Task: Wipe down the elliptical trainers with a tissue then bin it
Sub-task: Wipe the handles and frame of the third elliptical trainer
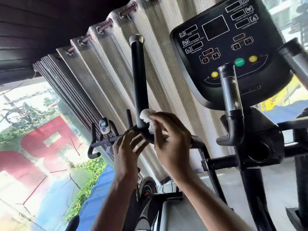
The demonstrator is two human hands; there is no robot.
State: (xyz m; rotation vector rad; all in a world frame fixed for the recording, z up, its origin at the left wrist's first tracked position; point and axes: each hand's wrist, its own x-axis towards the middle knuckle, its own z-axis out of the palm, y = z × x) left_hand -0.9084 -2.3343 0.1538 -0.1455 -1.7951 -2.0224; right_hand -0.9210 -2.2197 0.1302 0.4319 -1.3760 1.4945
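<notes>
Right grip (171,140) holds tissue (147,114) against handlebar (138,77) base.

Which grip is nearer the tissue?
Right. The right grip holds the tissue against the elliptical handlebar; the left grip sits below-left of it, fingers by the handlebar's bend.

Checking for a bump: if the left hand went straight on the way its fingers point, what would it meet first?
The left hand would likely meet the bend of the black handlebar, just beside the tissue in the right hand; depth is unclear.
</notes>
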